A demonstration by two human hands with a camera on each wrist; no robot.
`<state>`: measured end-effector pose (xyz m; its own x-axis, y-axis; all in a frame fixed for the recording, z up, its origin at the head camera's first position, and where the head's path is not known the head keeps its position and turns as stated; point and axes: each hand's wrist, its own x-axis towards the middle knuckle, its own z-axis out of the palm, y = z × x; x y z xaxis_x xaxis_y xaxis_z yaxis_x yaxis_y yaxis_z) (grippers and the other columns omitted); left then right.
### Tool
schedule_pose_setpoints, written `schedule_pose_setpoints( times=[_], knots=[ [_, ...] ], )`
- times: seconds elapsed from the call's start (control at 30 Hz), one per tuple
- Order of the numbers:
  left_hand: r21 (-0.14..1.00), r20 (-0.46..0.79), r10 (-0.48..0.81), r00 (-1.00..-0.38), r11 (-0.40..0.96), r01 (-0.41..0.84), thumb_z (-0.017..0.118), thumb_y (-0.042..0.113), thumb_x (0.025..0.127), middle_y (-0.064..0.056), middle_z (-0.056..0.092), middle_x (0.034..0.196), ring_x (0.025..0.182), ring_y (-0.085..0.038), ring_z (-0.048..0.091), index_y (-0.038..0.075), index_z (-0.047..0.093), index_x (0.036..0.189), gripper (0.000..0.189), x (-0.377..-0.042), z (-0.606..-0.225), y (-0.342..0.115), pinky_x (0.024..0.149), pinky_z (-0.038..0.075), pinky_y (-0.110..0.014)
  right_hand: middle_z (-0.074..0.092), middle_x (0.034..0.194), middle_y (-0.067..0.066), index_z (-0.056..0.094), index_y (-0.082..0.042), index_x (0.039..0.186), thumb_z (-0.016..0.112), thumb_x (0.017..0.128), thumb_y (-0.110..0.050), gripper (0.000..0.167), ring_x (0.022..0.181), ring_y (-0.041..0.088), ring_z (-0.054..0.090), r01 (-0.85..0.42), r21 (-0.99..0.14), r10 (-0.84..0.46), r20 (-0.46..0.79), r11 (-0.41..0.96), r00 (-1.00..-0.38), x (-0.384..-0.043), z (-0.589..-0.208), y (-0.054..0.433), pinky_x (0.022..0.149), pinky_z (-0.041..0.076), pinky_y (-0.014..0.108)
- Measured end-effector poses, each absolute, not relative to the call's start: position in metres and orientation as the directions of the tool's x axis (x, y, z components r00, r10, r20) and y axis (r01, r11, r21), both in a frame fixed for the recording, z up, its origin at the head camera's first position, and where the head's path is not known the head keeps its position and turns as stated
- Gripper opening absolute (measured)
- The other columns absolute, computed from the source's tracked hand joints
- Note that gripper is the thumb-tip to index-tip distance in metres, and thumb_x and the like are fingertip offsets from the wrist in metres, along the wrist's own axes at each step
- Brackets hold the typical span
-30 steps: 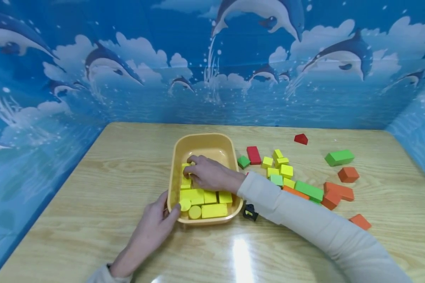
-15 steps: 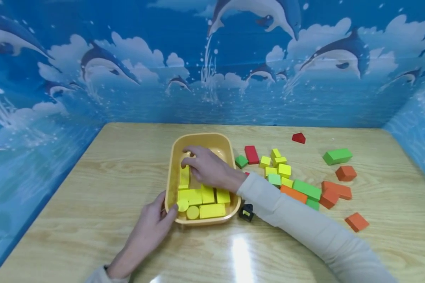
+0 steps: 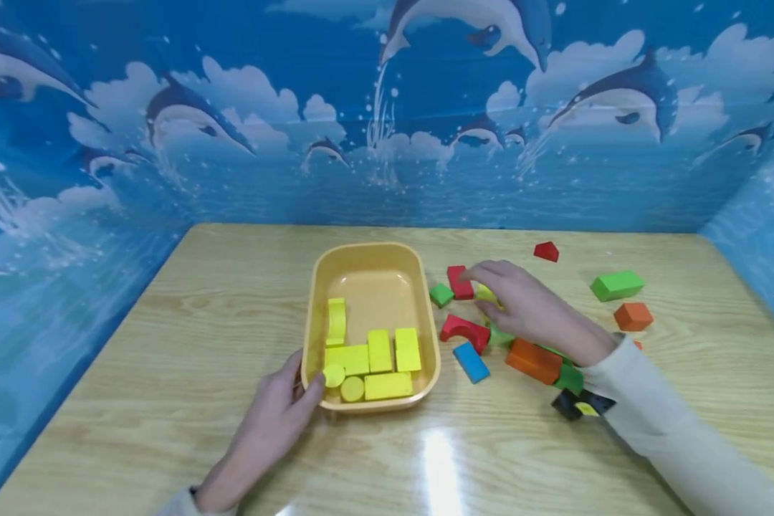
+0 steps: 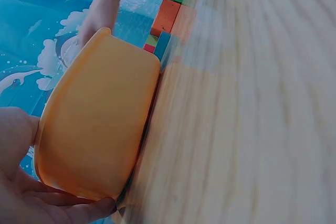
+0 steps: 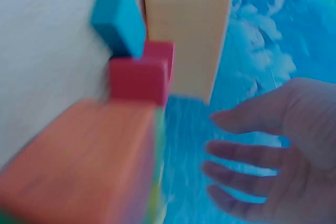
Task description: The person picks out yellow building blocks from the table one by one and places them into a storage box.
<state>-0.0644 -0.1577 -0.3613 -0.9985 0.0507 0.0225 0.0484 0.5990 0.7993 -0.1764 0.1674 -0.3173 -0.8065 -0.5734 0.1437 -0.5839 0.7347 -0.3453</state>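
Note:
My left hand (image 3: pixel 267 423) grips the near left corner of a tan plastic tub (image 3: pixel 387 294), its thumb over the rim. In the left wrist view the fingers lie along the outer wall of the tub (image 4: pixel 102 114). Yellow toy blocks line the tub's near and left sides, among them a rectangular block (image 3: pixel 388 385), a round one (image 3: pixel 352 389) and a curved one (image 3: pixel 337 322). To the right, my right hand (image 3: pixel 532 308) hovers over loose blocks, fingers spread and holding nothing. A yellow block (image 3: pixel 486 292) shows beneath its fingers; others are hidden by the hand.
Right of the tub lie a green block (image 3: pixel 441 294), a red block (image 3: pixel 459 282), a red arch (image 3: pixel 466 331), a blue block (image 3: pixel 471 362) and an orange block (image 3: pixel 534 360). Farther right are a light green block (image 3: pixel 617 285) and an orange-red block (image 3: pixel 633 316). A dolphin-print backdrop (image 3: pixel 387 186) borders the table.
My right hand has left the tub and moved right, over the loose blocks. The red arch and blue block have come into sight. The left hand keeps its hold on the tub.

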Motion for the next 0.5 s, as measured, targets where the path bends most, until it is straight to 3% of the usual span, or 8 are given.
schedule_pose_setpoints(
  times=[0.2,0.37,0.5],
  knots=[
    [0.794,-0.001,0.044,-0.999,0.608,0.026,0.056,0.012,0.095,-0.018,0.067,0.107,0.072,-0.014,0.060,-0.004,0.043,0.140,0.049,-0.066,-0.359,-0.159,0.056,0.050,-0.023,0.059,0.103,0.011,0.069,-0.006,0.106,0.073,0.081,0.000,0.026,0.087,0.026,0.056,-0.510,-0.312,-0.517,0.065,0.802,-0.853,-0.160,-0.329,0.209,0.073,0.053,0.040],
    [0.792,0.003,0.044,-0.999,0.610,0.030,0.055,0.012,0.095,-0.019,0.066,0.114,0.088,-0.017,0.066,-0.005,0.043,0.140,0.049,-0.064,-0.361,-0.158,0.069,0.054,-0.024,0.055,0.103,0.013,0.069,-0.007,0.109,0.071,0.081,0.002,0.029,0.089,0.029,0.050,-0.476,-0.259,-0.483,0.037,0.841,-0.875,-0.164,-0.336,0.216,0.072,0.049,0.041],
    [0.799,0.021,0.054,-0.998,0.600,0.050,0.055,0.013,0.096,-0.018,0.066,0.113,0.086,-0.014,0.065,-0.004,0.045,0.139,0.047,-0.064,-0.363,-0.156,0.067,0.053,-0.023,0.056,0.101,0.013,0.067,-0.008,0.113,0.067,0.084,0.002,0.031,0.090,0.032,0.047,-0.440,-0.240,-0.453,-0.002,0.866,-0.891,-0.167,-0.344,0.220,0.073,0.046,0.043]
  ],
)
